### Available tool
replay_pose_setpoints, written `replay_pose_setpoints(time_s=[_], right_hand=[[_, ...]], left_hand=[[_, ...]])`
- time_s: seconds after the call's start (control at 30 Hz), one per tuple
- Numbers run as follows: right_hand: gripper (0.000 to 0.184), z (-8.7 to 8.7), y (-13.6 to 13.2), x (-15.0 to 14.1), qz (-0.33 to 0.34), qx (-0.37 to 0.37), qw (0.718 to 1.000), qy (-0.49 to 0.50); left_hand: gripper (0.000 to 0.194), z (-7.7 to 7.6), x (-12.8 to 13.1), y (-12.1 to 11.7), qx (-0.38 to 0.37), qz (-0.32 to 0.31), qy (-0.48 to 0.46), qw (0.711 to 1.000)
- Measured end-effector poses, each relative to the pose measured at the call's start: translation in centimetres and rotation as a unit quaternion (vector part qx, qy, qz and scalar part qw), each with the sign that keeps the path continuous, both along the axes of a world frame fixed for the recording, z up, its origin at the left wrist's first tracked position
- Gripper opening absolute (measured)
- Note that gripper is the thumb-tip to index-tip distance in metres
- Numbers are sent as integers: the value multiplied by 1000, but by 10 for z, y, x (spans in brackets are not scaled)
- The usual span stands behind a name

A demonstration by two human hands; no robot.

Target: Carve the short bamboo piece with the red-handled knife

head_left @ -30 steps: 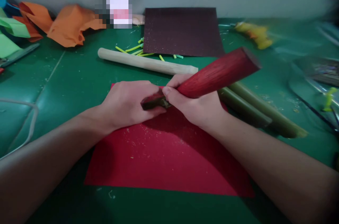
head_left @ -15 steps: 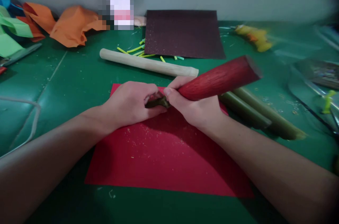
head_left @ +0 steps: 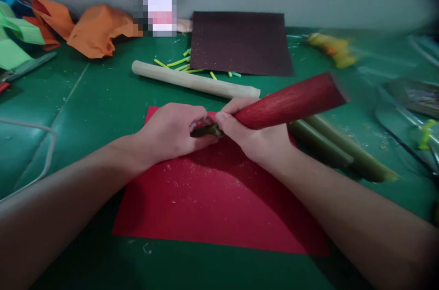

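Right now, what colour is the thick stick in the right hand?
The thick stick is red, seen in head view.

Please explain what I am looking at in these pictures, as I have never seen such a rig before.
There is no robot here: a person works with two bare hands, and the one camera, worn on the head, looks forward and down at them.

The left hand holds a small dark green piece. The right hand grips a thick red rod, and its fingertips are at the right end of that piece; the rod's lower end is hidden.

Beneath the hands, a red sheet lies on a green surface. Beyond it lie a pale rod, a dark sheet and thin yellow-green strips. Two green stalks lie to the right, and crumpled orange paper to the far left.
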State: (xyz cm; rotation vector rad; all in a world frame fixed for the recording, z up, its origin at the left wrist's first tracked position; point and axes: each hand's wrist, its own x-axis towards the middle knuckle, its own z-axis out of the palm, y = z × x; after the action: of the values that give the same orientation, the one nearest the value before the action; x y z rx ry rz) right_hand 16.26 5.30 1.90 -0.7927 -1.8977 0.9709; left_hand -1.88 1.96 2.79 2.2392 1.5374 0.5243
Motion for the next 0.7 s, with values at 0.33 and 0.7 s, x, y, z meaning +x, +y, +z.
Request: replay_pose_setpoints(time_s=[0.33,0.7], right_hand=[[22,4,-1,3,45,-11,998,-35],[25,4,1,3,35,-10,999,-25]], left_hand=[[34,0,0,1,-9,-8,-23,1000],[31,-2,-1,1,0,4,-18,1000]])
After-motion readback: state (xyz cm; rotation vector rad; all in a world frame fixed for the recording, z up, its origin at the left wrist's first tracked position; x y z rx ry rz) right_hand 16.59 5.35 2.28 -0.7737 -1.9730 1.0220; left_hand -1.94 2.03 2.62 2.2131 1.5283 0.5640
